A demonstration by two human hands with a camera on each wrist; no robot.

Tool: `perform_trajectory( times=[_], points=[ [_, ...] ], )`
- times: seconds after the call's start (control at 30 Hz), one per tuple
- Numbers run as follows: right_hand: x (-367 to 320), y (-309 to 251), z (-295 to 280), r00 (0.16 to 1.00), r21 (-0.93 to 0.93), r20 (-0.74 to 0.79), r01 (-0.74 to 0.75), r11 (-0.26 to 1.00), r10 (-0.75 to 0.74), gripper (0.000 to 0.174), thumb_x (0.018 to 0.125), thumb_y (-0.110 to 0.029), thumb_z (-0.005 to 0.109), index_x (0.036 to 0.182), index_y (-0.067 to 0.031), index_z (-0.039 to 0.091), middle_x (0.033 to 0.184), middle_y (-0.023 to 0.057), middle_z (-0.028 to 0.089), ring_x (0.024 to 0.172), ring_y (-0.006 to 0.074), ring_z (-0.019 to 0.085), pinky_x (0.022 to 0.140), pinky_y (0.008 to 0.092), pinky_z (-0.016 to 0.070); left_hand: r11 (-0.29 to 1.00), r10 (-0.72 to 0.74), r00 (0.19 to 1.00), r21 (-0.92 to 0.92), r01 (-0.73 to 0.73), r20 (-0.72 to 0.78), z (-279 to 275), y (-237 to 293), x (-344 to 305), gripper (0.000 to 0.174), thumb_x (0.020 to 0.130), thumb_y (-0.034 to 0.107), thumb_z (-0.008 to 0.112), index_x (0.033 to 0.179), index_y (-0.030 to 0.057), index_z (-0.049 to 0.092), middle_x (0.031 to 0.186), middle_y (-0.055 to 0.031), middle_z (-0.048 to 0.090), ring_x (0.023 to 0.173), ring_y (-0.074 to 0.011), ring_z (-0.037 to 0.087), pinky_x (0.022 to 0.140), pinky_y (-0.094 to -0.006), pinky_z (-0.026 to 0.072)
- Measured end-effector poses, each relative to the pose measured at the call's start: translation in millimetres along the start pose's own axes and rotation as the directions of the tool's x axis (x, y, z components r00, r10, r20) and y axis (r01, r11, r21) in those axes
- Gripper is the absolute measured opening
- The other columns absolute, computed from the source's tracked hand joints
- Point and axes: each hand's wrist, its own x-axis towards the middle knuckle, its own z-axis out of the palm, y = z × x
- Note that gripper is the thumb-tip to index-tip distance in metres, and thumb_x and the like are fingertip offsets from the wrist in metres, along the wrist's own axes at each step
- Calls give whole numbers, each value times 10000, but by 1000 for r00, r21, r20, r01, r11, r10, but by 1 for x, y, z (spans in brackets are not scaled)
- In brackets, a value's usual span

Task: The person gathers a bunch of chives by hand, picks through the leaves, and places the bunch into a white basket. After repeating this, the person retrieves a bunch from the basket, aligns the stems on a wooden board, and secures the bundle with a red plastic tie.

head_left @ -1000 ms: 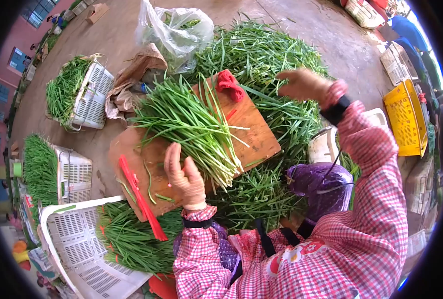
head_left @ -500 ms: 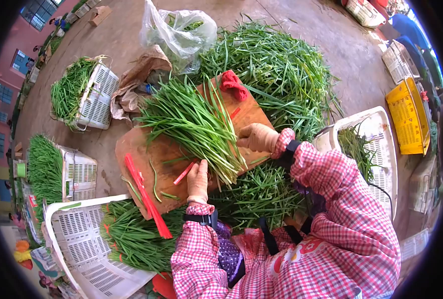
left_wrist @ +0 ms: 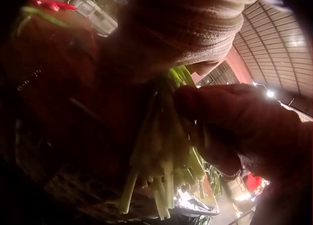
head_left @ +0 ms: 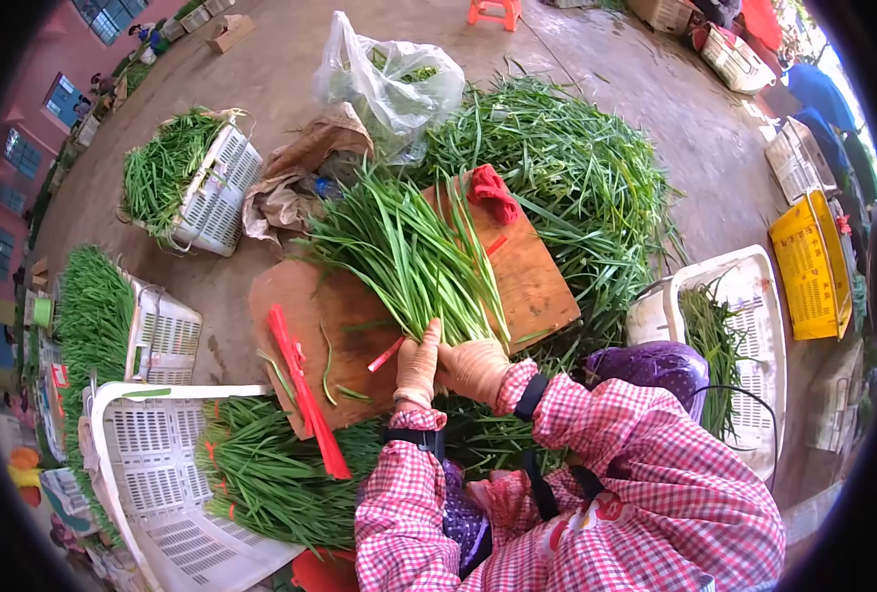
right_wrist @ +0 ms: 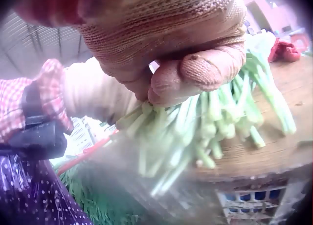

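Note:
A loose bunch of green chives (head_left: 404, 252) lies slantwise over a wooden board (head_left: 542, 286), its leafy tops pointing away from me. My gloved left hand (head_left: 419, 370) grips the bunch at its near, pale end, thumb on top. Right beside it, my gloved right hand (head_left: 474, 367) holds the same end. In the right wrist view its fingers (right_wrist: 208, 71) curl over the stalks, and the cut white ends (right_wrist: 215, 117) stick out below. The left wrist view is dark, with stalk ends (left_wrist: 164, 181) hanging between the gloves.
Red ties (head_left: 305, 395) and a red cloth (head_left: 493, 194) lie on the board. Behind it are a heap of chives (head_left: 576, 178) and a clear plastic bag (head_left: 389, 84). White crates stand left (head_left: 223, 197), front left (head_left: 147, 474) and right (head_left: 754, 326).
The right hand came down from the raised position at right to the bunch, then to its near end beside the left hand. The left hand moved onto the stalks. The stalk ends are drawn together.

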Motion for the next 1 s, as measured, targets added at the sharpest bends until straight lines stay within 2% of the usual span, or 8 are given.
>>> perform_trajectory(
  times=[0.2, 0.33, 0.37, 0.4, 0.53, 0.67, 0.8, 1.0],
  points=[
    [-25, 16, -23, 999, 115, -26, 43, 992, -40, 397, 833, -463, 546, 1031, -124, 603, 712, 152, 647, 706, 355, 629, 658, 455, 485, 891, 117, 980, 453, -32, -162, -1, 16, -12, 555, 780, 485, 642, 997, -26, 639, 958, -198, 663, 914, -300, 631, 797, -382, 458],
    [-30, 61, -35, 938, 561, -249, -64, 825, 242, 274, 835, -331, 618, 959, -93, 673, 688, 133, 645, 626, 259, 641, 618, 345, 510, 905, 195, 969, 409, -118, -152, -2, 8, -6, 547, 784, 462, 655, 1030, -27, 629, 957, -125, 656, 855, -195, 584, 807, -344, 437],
    [-29, 78, -38, 908, 578, -308, -59, 814, 285, 287, 796, -338, 641, 904, -75, 682, 757, 172, 649, 702, 319, 636, 673, 376, 508, 931, 208, 968, 332, -151, -144, -3, 4, -3, 556, 768, 483, 647, 1013, -15, 637, 957, -196, 662, 909, -291, 627, 807, -386, 447],
    [-24, 94, -36, 863, 496, -420, -41, 868, 281, 281, 817, -318, 621, 891, -53, 678, 762, 174, 648, 692, 315, 638, 666, 378, 506, 938, 227, 965, 298, -178, -135, -4, -1, 0, 550, 772, 468, 653, 1031, -17, 629, 944, -174, 664, 870, -257, 619, 798, -375, 445],
    [-17, 114, -43, 857, 678, -30, -361, 640, 515, 334, 868, -336, 596, 962, -20, 653, 771, 167, 661, 708, 273, 645, 673, 362, 505, 911, 164, 972, 403, -84, -169, -5, 6, 0, 495, 795, 434, 653, 1008, -12, 630, 876, -120, 660, 782, -191, 587, 752, -356, 446],
    [7, 123, 5, 926, 759, -66, -194, 622, 370, 367, 876, -353, 579, 996, -12, 644, 839, 183, 660, 771, 273, 645, 715, 367, 504, 983, 124, 988, 148, -110, -89, -3, -3, 10, 413, 834, 362, 639, 1012, -11, 632, 839, -37, 634, 738, -125, 546, 722, -308, 448],
    [11, 65, -1, 971, 341, -87, -182, 922, 224, 380, 858, -369, 539, 954, -14, 634, 902, 204, 650, 877, 360, 616, 791, 415, 483, 981, 189, 982, -32, -189, -1, 12, 3, 2, 368, 882, 281, 597, 1082, -27, 579, 935, -37, 621, 778, -112, 550, 730, -280, 457],
    [-1, 90, -17, 981, 465, 62, -191, 864, 184, 440, 846, -443, 561, 993, -38, 651, 919, 203, 651, 898, 362, 610, 816, 417, 471, 996, 79, 996, 39, -78, -41, 2, 5, 2, 355, 894, 313, 590, 1039, -10, 593, 910, -9, 606, 768, -104, 529, 714, -269, 443]
  ],
)
